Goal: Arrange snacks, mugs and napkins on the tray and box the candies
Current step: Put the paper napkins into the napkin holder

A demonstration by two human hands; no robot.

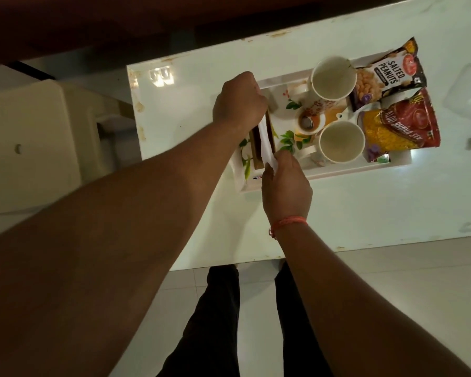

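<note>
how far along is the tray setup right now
Done: both mugs and the two snack packets sit on the tray. In hand: left hand and right hand are seating napkins in the wooden holder. Left: boxing candies; none clearly visible.

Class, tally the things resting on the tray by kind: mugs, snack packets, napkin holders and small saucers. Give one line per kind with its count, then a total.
Mugs: 2, far mug and near mug
Snack packets: 2, salted peanuts and aloo bhujia sev
Napkin holders: 1, wooden napkin holder
Small saucers: 1, saucer
Total: 6
</note>
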